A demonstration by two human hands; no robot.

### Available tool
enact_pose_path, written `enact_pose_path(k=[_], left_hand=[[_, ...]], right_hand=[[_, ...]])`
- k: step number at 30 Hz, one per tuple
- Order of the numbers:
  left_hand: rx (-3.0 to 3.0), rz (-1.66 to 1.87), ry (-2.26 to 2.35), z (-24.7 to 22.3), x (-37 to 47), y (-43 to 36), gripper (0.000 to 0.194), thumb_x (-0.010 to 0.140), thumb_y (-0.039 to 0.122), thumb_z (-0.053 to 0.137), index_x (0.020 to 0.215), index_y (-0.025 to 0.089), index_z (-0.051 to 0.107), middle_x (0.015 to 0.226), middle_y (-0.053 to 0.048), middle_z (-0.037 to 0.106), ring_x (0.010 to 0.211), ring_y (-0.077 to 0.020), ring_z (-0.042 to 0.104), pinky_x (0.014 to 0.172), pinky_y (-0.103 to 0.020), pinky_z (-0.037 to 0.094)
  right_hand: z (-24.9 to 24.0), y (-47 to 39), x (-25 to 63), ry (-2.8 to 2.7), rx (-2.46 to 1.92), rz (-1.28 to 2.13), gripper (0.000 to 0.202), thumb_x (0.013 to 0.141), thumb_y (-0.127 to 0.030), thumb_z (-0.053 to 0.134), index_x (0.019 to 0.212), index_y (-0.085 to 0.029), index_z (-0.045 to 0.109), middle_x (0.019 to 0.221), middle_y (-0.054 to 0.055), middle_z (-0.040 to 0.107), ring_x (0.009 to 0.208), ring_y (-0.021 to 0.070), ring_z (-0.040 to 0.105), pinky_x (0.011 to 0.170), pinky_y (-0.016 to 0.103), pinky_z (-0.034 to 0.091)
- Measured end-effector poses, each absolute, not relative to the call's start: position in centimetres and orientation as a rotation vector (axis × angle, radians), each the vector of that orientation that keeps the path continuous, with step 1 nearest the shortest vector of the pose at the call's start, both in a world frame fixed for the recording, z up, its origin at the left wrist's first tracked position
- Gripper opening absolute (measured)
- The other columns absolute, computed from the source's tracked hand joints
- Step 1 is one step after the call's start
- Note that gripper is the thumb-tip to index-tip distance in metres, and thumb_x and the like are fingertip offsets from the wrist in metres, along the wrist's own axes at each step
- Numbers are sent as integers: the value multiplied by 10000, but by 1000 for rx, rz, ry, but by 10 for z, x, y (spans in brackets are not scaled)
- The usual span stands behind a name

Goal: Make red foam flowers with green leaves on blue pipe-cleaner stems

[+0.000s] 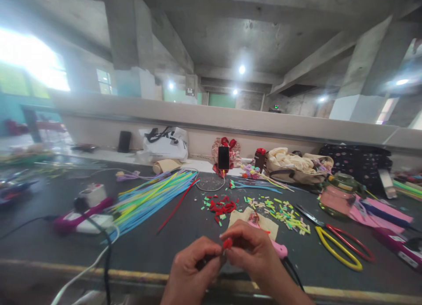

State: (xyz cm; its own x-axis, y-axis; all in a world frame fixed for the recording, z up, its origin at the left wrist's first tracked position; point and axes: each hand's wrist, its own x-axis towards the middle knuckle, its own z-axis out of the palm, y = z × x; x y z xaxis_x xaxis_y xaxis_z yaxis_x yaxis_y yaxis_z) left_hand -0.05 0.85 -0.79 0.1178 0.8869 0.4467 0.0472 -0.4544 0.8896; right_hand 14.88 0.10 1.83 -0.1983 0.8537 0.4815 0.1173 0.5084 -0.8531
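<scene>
My left hand and my right hand meet above the front edge of the dark table. Between their fingertips is a small red piece; the right fingers pinch it. The left thumb and forefinger are pressed together just beside it, and what they grip is too small to make out. Behind my right hand a pink glue gun with a black cord lies on a beige cloth. Small red pieces are piled just beyond my hands, with green and yellow bits to their right.
Long coloured stems lie at the left near a power strip and cords. Scissors with red and yellow handles and a glass jar are at the right. A phone stands at the back between bags.
</scene>
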Motion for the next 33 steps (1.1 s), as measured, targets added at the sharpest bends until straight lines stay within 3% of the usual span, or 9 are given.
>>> enact_pose_path(k=[6,13,18,23,33], left_hand=[[1704,1355,941,-3,-2,8,100,648,248,633,578,181,657,561,6,572,533,-118,494,522,-199,382],[1381,1213,960,-4,0,9,152,593,295,656,550,151,638,457,60,438,439,-69,352,426,-180,274],[1128,1094,872,0,-2,10,245,561,382,694,529,153,614,391,71,445,358,-41,301,363,-166,216],[943,984,780,2,-9,12,260,559,379,713,554,142,604,440,27,556,346,-39,376,356,-153,273],[815,974,595,19,-16,7,252,589,349,709,551,124,603,498,7,571,401,-47,448,396,-145,363]], right_hand=[[17,1,149,-1644,-889,845,154,671,-173,643,820,-201,669,705,4,560,612,120,496,538,219,370],[23,-1,148,-1704,-1015,827,252,632,-150,637,877,-204,653,712,-3,562,582,111,490,524,215,367],[24,-1,150,-1668,-1038,832,353,593,-186,642,944,-218,630,778,1,561,576,108,483,502,212,365],[18,0,157,-1630,-1050,883,315,621,-211,610,936,-220,619,818,5,545,538,91,439,484,209,351],[17,1,152,-1730,-930,827,234,688,-324,600,891,-213,636,766,25,571,601,129,489,514,222,365]])
